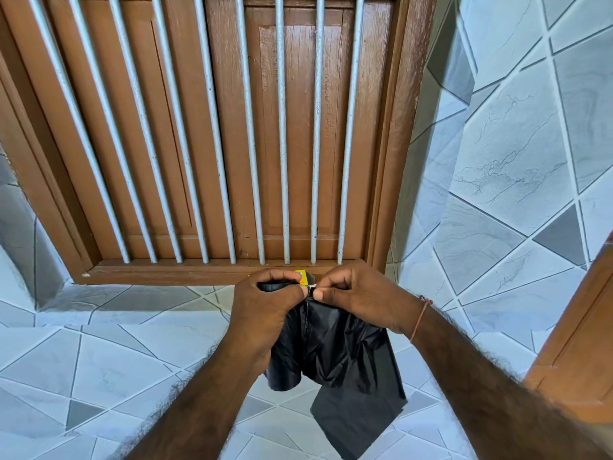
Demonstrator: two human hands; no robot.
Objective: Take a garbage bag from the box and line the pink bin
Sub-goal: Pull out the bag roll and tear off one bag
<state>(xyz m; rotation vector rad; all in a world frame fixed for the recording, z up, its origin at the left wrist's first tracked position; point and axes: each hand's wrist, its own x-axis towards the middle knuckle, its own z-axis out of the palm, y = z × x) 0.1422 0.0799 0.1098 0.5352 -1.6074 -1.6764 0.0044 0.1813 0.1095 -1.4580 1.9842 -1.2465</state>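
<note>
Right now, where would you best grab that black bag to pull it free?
Grip the bag at its top edge, on either side of the split, as the left hand and right hand do. Come from above: the rest hangs loose and crumpled, offering no firm hold.

Brown wooden shuttered window behind grey vertical bars, far centre. Grey-white tiled wall in diagonal pattern. Wooden frame at right edge.

Black garbage bag below brown wooden shutter with grey bars; yellow box against it; grey triangle-patterned tiles beneath.
</note>
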